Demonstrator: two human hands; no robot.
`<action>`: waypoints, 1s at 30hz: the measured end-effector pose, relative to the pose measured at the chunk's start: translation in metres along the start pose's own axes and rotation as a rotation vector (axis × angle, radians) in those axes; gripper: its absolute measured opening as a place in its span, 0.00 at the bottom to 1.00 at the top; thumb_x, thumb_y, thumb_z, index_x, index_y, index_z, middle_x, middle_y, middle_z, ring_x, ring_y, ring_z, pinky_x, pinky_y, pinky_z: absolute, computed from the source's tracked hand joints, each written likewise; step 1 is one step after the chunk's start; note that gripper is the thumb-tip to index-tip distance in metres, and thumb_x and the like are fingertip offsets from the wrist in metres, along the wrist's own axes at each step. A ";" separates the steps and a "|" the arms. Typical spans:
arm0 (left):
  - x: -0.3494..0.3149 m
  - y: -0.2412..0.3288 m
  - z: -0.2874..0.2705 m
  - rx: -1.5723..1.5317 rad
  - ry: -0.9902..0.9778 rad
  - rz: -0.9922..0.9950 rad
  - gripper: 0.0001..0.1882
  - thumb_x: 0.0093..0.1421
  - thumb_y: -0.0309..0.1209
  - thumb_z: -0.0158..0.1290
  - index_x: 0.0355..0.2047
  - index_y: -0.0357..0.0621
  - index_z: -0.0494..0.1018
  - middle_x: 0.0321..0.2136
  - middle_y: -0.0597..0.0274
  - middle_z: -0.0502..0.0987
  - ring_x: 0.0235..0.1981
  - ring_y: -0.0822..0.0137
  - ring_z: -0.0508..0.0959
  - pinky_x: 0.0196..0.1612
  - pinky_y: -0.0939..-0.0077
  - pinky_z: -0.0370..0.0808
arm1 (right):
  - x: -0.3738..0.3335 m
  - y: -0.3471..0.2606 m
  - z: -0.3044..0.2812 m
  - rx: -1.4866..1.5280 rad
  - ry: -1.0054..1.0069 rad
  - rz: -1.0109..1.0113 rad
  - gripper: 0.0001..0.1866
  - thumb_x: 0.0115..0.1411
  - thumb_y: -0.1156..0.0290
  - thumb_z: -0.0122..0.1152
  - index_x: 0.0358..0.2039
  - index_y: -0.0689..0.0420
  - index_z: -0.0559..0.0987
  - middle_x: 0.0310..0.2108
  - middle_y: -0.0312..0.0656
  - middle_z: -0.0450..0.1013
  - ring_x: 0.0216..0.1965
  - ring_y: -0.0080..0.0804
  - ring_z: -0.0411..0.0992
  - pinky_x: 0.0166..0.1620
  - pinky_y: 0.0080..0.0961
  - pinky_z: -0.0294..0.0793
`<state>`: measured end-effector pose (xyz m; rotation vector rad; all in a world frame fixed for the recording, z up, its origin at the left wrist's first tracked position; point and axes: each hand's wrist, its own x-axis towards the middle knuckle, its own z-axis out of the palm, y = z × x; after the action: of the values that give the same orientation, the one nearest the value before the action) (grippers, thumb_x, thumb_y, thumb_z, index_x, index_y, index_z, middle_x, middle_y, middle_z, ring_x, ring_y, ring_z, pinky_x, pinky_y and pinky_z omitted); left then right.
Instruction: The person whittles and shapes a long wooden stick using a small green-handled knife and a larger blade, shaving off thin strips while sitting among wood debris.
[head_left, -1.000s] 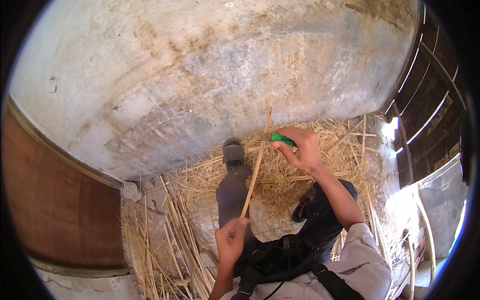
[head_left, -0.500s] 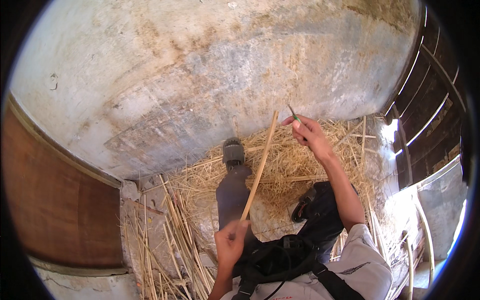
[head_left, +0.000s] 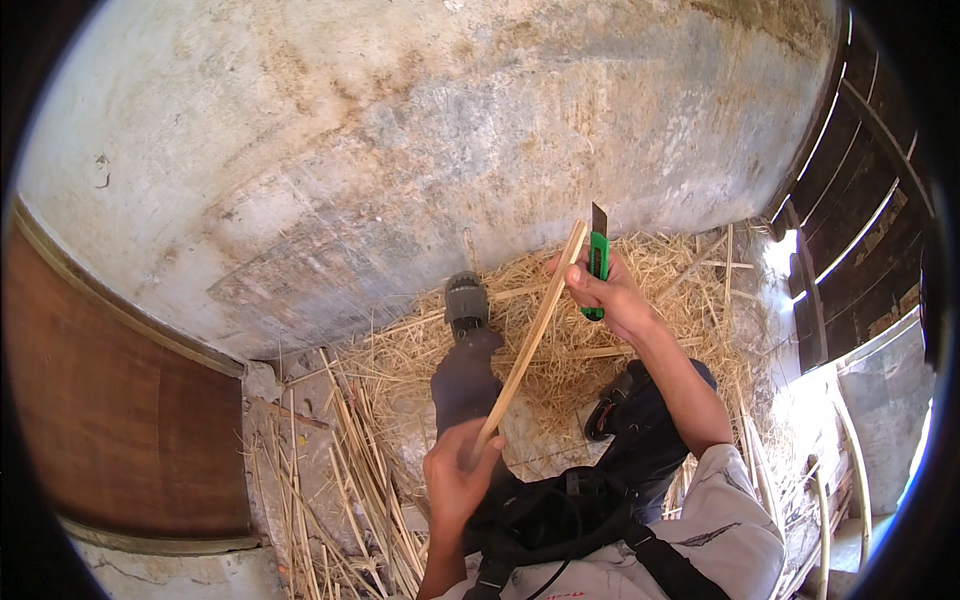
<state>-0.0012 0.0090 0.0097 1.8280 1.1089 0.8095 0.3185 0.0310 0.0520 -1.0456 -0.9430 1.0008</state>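
Observation:
My left hand point(head_left: 462, 472) is closed around the lower end of a pale, narrow strip of split bamboo or wood point(head_left: 532, 350), which slants up and to the right. Near the strip's upper end, my right hand point(head_left: 612, 295) grips a green utility knife point(head_left: 598, 258). The knife's blade points up, bare, just right of the strip's tip. My right fingers reach behind the strip close to its top; whether they pinch it as well I cannot tell.
Pale shavings point(head_left: 560, 380) cover the floor around my feet. A bundle of long thin strips point(head_left: 365, 470) lies on my left. Ahead rises a stained wall point(head_left: 480, 150); a brown wooden panel point(head_left: 120, 400) is at left, dark slatted boards point(head_left: 860, 240) at right.
My right hand has turned the knife so its green handle and blade show broadside, and has come up against the strip. The strip's upper end has shifted right.

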 end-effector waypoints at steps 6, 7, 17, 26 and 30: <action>0.027 0.030 0.014 -0.049 0.072 0.212 0.21 0.59 0.24 0.65 0.53 0.37 0.78 0.38 0.54 0.82 0.37 0.66 0.82 0.42 0.73 0.77 | -0.002 -0.001 0.001 -0.037 -0.002 -0.011 0.20 0.66 0.54 0.67 0.48 0.58 0.83 0.20 0.23 0.60 0.20 0.14 0.53 0.24 0.19 0.50; 0.030 0.030 0.018 -0.071 0.071 0.221 0.20 0.60 0.23 0.63 0.54 0.37 0.78 0.38 0.56 0.82 0.35 0.70 0.81 0.39 0.75 0.77 | -0.002 -0.001 0.001 -0.027 0.000 -0.014 0.20 0.66 0.54 0.67 0.48 0.58 0.83 0.20 0.23 0.60 0.20 0.14 0.53 0.25 0.19 0.50; 0.042 0.029 0.028 -0.022 0.090 0.226 0.13 0.68 0.25 0.56 0.51 0.34 0.80 0.25 0.68 0.72 0.24 0.78 0.68 0.26 0.81 0.64 | -0.003 -0.004 0.013 -0.308 0.071 -0.213 0.21 0.71 0.51 0.58 0.49 0.57 0.80 0.23 0.26 0.66 0.24 0.24 0.64 0.28 0.28 0.64; 0.046 0.027 0.016 -0.224 0.020 0.073 0.16 0.74 0.30 0.49 0.56 0.36 0.77 0.27 0.75 0.69 0.24 0.84 0.63 0.26 0.86 0.59 | -0.022 0.011 0.036 -0.957 -0.102 -0.593 0.16 0.63 0.54 0.66 0.40 0.53 0.82 0.30 0.41 0.79 0.26 0.45 0.77 0.29 0.35 0.74; 0.047 0.028 0.018 -0.236 0.057 0.116 0.15 0.73 0.31 0.52 0.55 0.38 0.79 0.27 0.76 0.70 0.23 0.85 0.63 0.25 0.86 0.58 | -0.024 0.020 0.046 -1.018 -0.087 -0.738 0.16 0.61 0.53 0.69 0.38 0.51 0.83 0.28 0.37 0.78 0.22 0.39 0.76 0.25 0.33 0.73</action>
<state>0.0430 0.0385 0.0315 1.6910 0.9063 1.0214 0.2649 0.0229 0.0408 -1.2913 -1.8125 -0.1169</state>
